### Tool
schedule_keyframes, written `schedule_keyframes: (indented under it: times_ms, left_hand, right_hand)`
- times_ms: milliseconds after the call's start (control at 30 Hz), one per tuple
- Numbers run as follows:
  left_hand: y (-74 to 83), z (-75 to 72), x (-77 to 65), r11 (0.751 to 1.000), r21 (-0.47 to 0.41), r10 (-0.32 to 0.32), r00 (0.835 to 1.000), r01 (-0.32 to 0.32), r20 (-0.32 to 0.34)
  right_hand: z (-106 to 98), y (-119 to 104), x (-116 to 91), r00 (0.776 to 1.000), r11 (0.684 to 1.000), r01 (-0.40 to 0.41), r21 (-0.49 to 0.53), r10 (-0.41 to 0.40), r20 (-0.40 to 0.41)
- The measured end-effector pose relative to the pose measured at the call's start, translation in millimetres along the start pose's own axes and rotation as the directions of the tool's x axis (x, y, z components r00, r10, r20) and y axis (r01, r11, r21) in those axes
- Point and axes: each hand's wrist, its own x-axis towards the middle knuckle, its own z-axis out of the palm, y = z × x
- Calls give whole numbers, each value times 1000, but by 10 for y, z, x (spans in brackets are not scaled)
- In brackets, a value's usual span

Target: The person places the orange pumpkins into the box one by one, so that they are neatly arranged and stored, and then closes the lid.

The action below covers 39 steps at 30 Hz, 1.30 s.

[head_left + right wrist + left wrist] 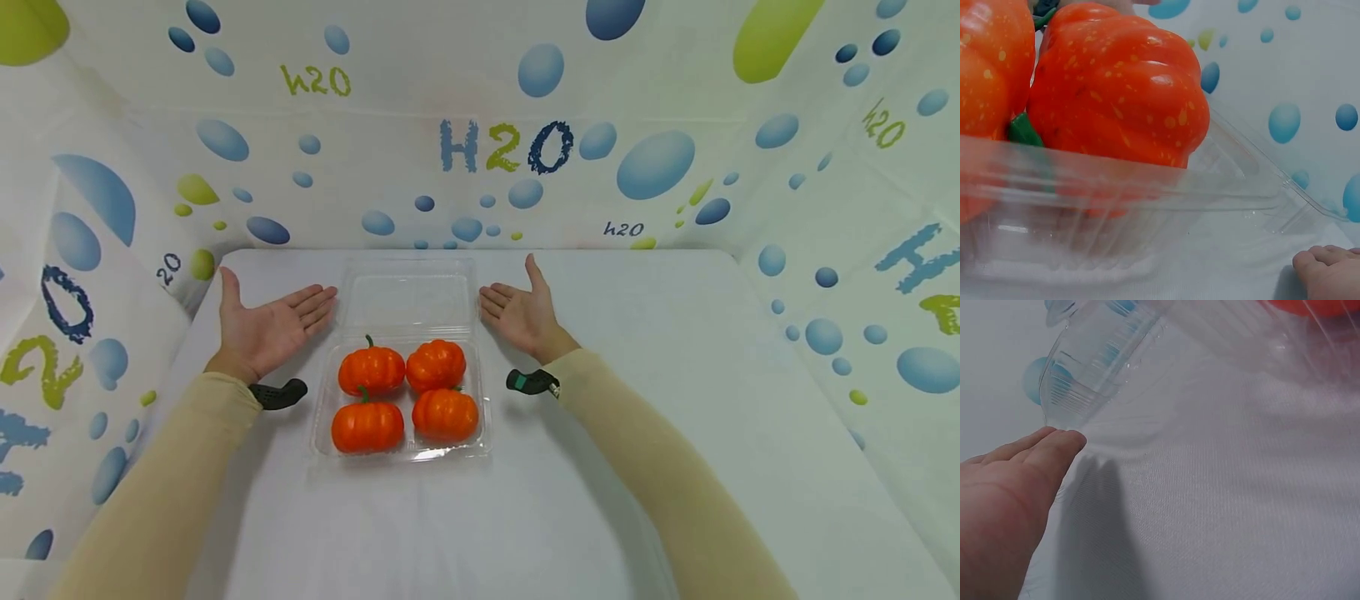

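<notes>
A clear plastic clamshell box (318, 417) stands on the white table with its lid (405, 298) laid back behind it. Several small orange pumpkins with green stems fill the base, among them a front left pumpkin (367, 427) and a back right pumpkin (437, 365). My left hand (273, 329) is held out flat at the lid's left side, fingers straight and thumb raised. On the other side, my right hand (521, 315) mirrors it, fingertips right by the lid's edge. Both palms hold nothing. The right wrist view shows a pumpkin (1116, 94) close behind the clear wall.
The white tabletop (712, 400) extends to the right and in front of the box. A white curtain (405, 100) with blue and green drops and H2O lettering surrounds the back and sides. A dark wrist device (279, 394) is strapped below each hand.
</notes>
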Motion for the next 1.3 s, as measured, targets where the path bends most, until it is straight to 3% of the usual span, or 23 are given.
schedule_keyframes:
  times_ms: [267, 367, 533, 667, 767, 867, 900, 967, 1033, 1167, 1200, 1267, 1300]
  left_hand:
    - [0, 3, 56, 996, 92, -8, 1000, 9, -15]
    - [15, 29, 54, 997, 78, -4, 1000, 4, -2]
    - [63, 116, 20, 998, 60, -15, 994, 9, 106]
    - [94, 215, -35, 994, 108, -20, 981, -1, 193]
    - [102, 306, -118, 977, 211, -10, 976, -36, 216]
    - [100, 412, -240, 920, 375, 29, 976, -111, 217]
    - [95, 448, -282, 891, 431, 49, 975, -140, 217]
    - [76, 517, -365, 808, 553, 96, 971, -204, 218]
    - [46, 575, -441, 686, 679, 143, 963, -264, 229]
    - [-29, 653, -579, 360, 887, 199, 953, -289, 229]
    - [-52, 667, -616, 261, 924, 211, 951, -278, 226]
    - [-100, 697, -696, 81, 973, 235, 953, -216, 191]
    - [-124, 712, -742, 6, 985, 252, 954, -172, 165]
  right_hand:
    - [95, 39, 1, 1000, 999, -13, -47, 13, 10]
    - [127, 51, -13, 1000, 998, 6, -58, -5, 18]
    - [188, 52, -55, 992, 991, 117, -72, -113, 48]
    - [270, 53, -127, 969, 968, 238, -80, -232, 85]
    - [321, 44, -212, 949, 948, 305, -91, -295, 111]
    - [368, 37, -319, 934, 928, 349, -131, -332, 133]
    - [378, 38, -357, 931, 921, 358, -151, -339, 139]
    - [400, 46, -439, 924, 902, 377, -208, -351, 154]
    - [413, 63, -521, 916, 870, 399, -290, -360, 179]
    - [431, 120, -685, 895, 756, 445, -480, -390, 216]
    - [433, 138, -726, 890, 725, 454, -518, -401, 219]
    - [424, 175, -806, 882, 673, 462, -578, -418, 218]
    - [414, 192, -841, 880, 655, 463, -597, -422, 219]
